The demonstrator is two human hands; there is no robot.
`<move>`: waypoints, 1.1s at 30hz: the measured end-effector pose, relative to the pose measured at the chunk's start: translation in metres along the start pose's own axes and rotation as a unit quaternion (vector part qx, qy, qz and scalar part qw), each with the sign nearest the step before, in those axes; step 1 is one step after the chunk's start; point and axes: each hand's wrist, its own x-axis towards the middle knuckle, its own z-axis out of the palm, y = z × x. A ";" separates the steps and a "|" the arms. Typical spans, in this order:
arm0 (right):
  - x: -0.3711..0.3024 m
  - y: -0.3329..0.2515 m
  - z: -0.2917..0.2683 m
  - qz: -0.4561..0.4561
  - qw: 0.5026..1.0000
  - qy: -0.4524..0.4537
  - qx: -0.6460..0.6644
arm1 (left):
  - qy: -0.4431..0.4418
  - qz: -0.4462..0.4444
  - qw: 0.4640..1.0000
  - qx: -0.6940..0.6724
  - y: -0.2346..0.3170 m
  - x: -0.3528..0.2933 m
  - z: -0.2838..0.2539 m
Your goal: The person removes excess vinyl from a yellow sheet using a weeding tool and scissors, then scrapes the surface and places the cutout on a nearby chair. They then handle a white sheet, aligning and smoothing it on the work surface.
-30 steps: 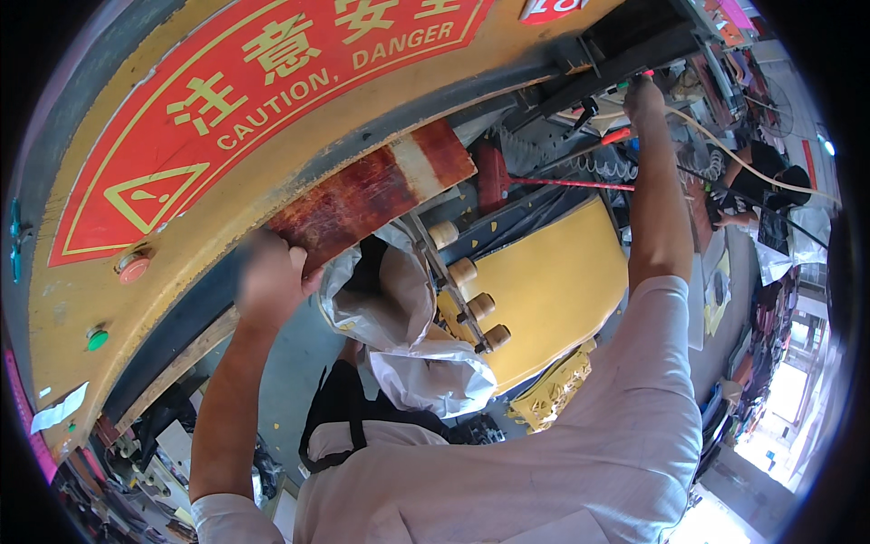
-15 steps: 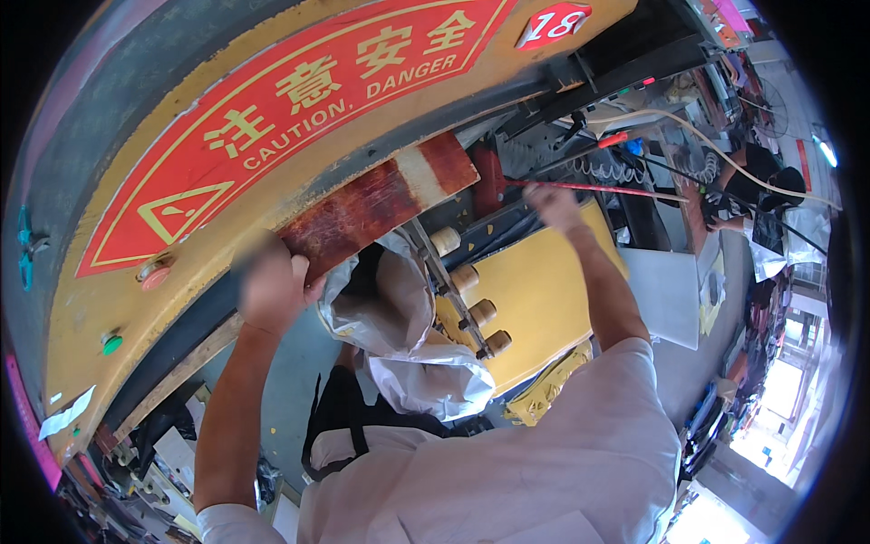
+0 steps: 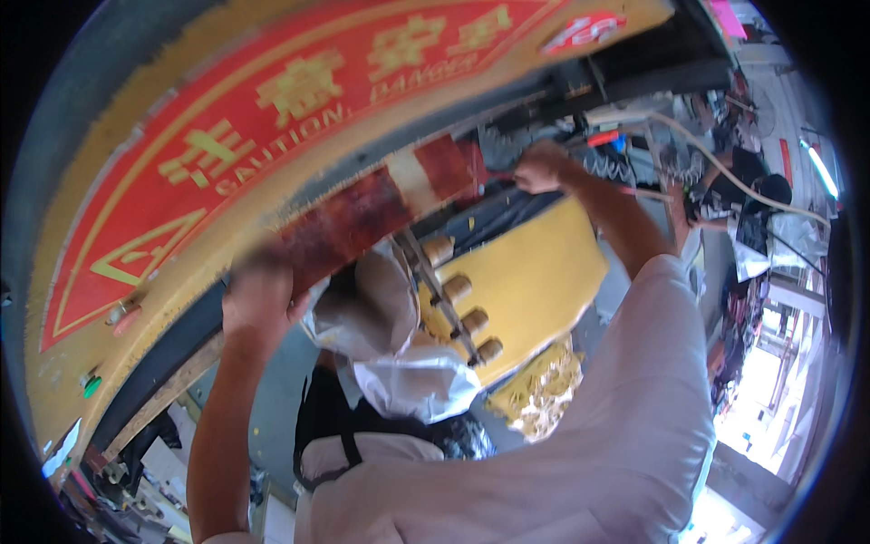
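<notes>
A dark red, worn board with a pale band lies slantwise under the front of a yellow machine. At its left end is my left hand, its thumb by the board's edge and its fingers smeared. My right hand is closed in a fist just past the board's right end, beside a red part; what it holds is hidden. Below the board lies a yellow sheet. A metal bar with several wooden rollers crosses the sheet's left side.
White bags hang open below the bar. Crumpled yellow scrap lies near my right sleeve. A green button and a red button sit on the machine's front. Another person works at the far right, past a pale hose.
My right hand has moved left, close to the board's right end. The view has shifted slightly. My left hand stays at the board's left end.
</notes>
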 end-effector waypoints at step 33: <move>0.020 -0.040 0.002 -0.059 0.995 -0.080 -0.020 | 0.028 -0.004 0.997 -0.068 -0.002 -0.002 -0.001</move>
